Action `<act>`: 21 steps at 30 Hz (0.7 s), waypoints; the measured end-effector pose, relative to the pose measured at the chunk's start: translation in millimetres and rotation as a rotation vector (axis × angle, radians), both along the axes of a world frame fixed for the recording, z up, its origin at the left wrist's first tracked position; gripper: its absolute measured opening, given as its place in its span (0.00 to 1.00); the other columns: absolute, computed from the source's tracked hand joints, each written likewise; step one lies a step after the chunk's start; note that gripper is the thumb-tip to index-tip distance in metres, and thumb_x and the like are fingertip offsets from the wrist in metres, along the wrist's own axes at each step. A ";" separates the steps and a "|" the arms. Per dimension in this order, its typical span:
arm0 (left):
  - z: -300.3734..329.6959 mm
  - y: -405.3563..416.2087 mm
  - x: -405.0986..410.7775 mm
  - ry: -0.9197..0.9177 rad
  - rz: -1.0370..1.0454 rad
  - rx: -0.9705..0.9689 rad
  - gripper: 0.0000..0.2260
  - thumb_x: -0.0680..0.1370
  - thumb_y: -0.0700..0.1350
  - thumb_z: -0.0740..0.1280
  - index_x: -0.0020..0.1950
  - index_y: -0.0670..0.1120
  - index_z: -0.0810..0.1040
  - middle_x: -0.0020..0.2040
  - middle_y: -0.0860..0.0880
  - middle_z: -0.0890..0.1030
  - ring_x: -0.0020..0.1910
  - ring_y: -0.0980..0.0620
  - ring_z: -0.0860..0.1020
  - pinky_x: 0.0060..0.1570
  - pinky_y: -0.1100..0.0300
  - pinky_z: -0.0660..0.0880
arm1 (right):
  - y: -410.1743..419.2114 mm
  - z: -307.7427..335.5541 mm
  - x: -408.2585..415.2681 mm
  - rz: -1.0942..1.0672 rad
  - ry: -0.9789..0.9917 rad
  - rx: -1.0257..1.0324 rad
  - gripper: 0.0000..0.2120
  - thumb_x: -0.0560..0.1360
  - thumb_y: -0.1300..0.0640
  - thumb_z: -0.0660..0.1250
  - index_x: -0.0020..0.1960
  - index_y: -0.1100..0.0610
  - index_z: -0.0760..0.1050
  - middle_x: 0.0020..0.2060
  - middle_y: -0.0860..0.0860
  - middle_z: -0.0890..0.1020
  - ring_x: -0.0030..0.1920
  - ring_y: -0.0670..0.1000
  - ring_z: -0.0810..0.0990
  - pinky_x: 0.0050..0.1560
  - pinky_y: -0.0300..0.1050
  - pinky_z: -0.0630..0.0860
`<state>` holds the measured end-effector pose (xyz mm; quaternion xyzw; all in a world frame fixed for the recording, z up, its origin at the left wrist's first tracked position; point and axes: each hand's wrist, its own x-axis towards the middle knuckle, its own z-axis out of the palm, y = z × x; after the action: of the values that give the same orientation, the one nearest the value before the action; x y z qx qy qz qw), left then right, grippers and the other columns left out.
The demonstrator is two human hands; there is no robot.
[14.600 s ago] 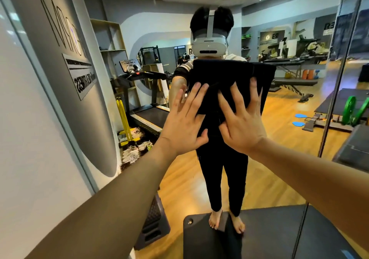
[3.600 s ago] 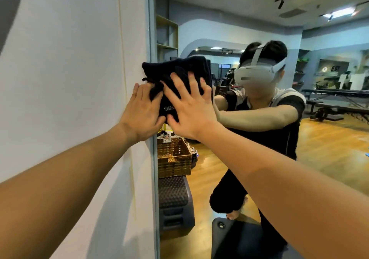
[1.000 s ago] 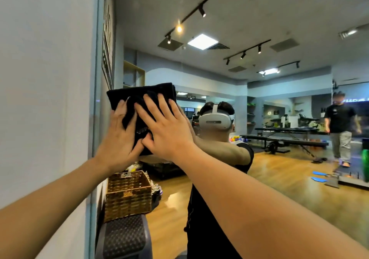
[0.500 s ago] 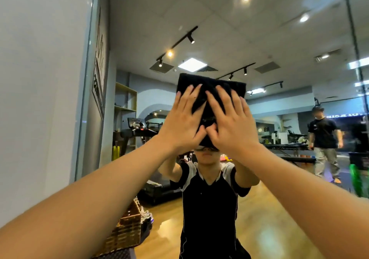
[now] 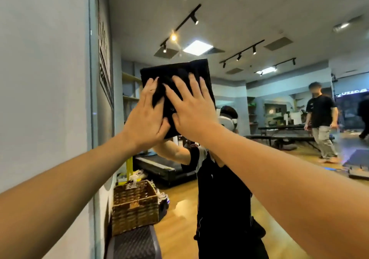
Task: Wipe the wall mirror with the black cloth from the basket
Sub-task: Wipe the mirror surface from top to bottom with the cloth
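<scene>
A folded black cloth (image 5: 191, 73) is pressed flat against the wall mirror (image 5: 259, 29) at head height, near the mirror's left edge. My left hand (image 5: 146, 117) lies flat on the cloth's lower left part, fingers pointing up. My right hand (image 5: 191, 109) lies flat on its middle with fingers spread. The two hands touch at the thumbs. The wicker basket (image 5: 133, 208) shows reflected in the mirror at the lower left, on a dark ribbed step.
A white wall (image 5: 44, 79) runs along the left up to the mirror's frame (image 5: 91, 99). The mirror reflects me, a treadmill (image 5: 165, 168), benches and a walking person (image 5: 321, 123) at the right on a wooden floor.
Both hands have slid the cloth to the left and a little down across the mirror from its more central, higher spot. The reflected person at the right has walked on.
</scene>
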<state>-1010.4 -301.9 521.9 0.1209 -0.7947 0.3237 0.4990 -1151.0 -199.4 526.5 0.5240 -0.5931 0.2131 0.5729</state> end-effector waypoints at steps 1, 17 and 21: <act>-8.3 3.7 -7.1 -0.010 -0.002 -0.012 0.35 0.79 0.50 0.61 0.81 0.35 0.54 0.80 0.33 0.53 0.81 0.36 0.49 0.81 0.46 0.49 | 6.4 -8.8 -7.2 -0.002 0.014 -0.010 0.33 0.78 0.47 0.58 0.82 0.51 0.57 0.80 0.56 0.61 0.80 0.65 0.54 0.80 0.65 0.50; -39.5 173.7 -236.6 0.018 -0.230 -0.108 0.34 0.74 0.52 0.61 0.78 0.38 0.66 0.79 0.32 0.60 0.79 0.31 0.55 0.77 0.35 0.53 | 180.1 -51.8 -222.0 -0.023 -0.008 -0.248 0.30 0.76 0.55 0.60 0.78 0.57 0.64 0.77 0.59 0.66 0.74 0.68 0.63 0.74 0.64 0.62; -44.3 211.4 -287.0 0.047 -0.182 -0.102 0.34 0.75 0.55 0.56 0.80 0.42 0.63 0.80 0.34 0.58 0.80 0.33 0.53 0.78 0.37 0.49 | 221.7 -50.6 -269.5 -0.032 0.020 -0.240 0.29 0.77 0.55 0.60 0.78 0.57 0.63 0.77 0.59 0.66 0.73 0.64 0.62 0.74 0.61 0.64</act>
<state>-1297.3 -90.4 477.6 0.0303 -0.7731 0.3140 0.5503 -1420.5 22.3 475.9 0.4442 -0.5659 0.2682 0.6407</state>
